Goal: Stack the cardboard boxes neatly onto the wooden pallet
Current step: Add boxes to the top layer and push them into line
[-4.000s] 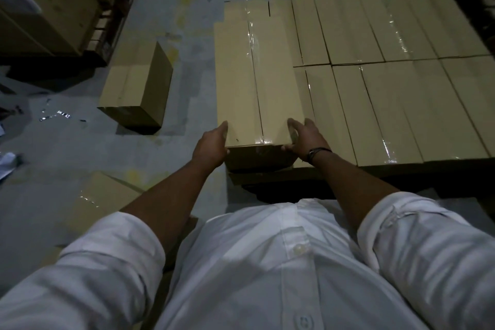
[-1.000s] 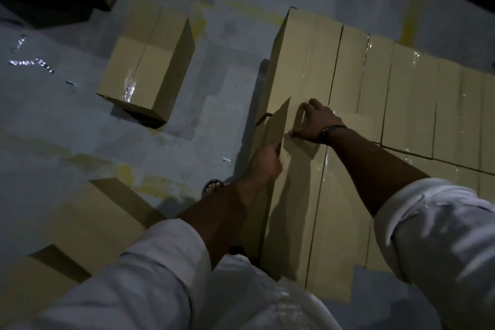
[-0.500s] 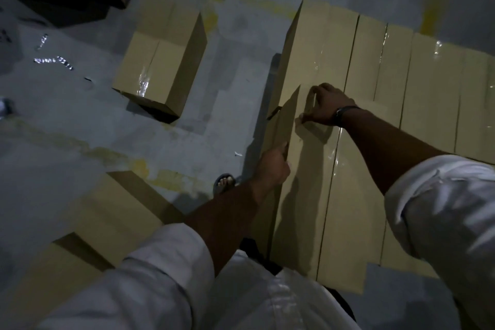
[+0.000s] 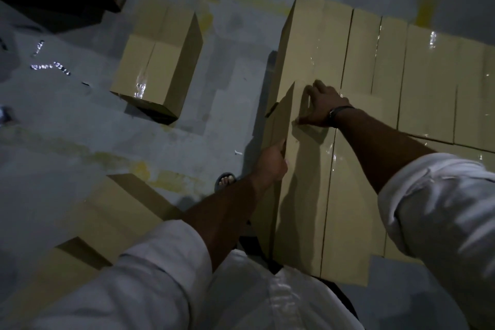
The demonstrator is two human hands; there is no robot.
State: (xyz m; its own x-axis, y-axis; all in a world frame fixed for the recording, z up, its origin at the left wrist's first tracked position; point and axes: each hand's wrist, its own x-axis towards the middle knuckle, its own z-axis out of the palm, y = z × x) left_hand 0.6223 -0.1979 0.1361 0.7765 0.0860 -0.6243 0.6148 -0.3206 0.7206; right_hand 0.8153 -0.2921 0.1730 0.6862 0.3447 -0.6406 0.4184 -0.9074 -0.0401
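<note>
Gripping the near-left box [image 4: 302,195] at its far end, the right hand [image 4: 321,107] hooks bent fingers over that edge; the left hand [image 4: 270,161] pushes on its left wall, fingers hidden, so its hold cannot be told; the box lies in the stacked layer [image 4: 428,75], seemingly a little askew; squaring it flush comes next, then probably fetching the loose box [image 4: 158,61] far left on the floor; a sandalled foot [image 4: 225,181] and another box [image 4: 107,222], near left, crowd the way; the pallet is hidden.
</note>
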